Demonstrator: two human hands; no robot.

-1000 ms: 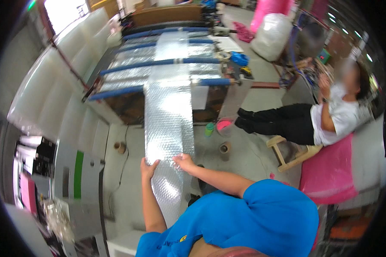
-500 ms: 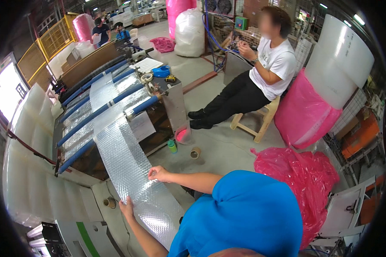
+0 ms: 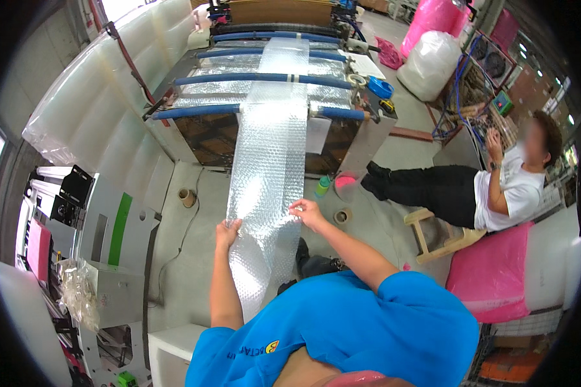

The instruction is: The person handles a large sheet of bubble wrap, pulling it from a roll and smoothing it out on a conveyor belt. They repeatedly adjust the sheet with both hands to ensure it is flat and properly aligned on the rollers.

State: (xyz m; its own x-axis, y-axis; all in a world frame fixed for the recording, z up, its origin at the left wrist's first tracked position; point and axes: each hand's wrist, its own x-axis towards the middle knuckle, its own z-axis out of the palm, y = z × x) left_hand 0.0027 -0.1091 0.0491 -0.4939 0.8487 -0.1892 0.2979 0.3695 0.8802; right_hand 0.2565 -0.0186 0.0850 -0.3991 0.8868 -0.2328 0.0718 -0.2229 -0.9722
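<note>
A long strip of clear bubble wrap (image 3: 269, 151) hangs from a roller machine and runs down toward my body. My left hand (image 3: 228, 233) grips its left edge, the thumb lying on top and the other fingers underneath. Across from it, my right hand (image 3: 308, 213) pinches the right edge between thumb and fingertips. Below my hands the strip sags and bends, and its lower end goes out of sight beside my blue shirt.
Blue rollers (image 3: 265, 82) cross the machine ahead. Cardboard tubes (image 3: 187, 197) and a green bottle (image 3: 323, 186) stand on the floor. At right a person (image 3: 507, 184) sits on a wooden stool (image 3: 442, 235). A grey machine (image 3: 119, 258) with a green stripe stands left.
My view has swung left, so the roller machine now lies straight ahead and the seated person further right. Both hands keep to the strip's edges.
</note>
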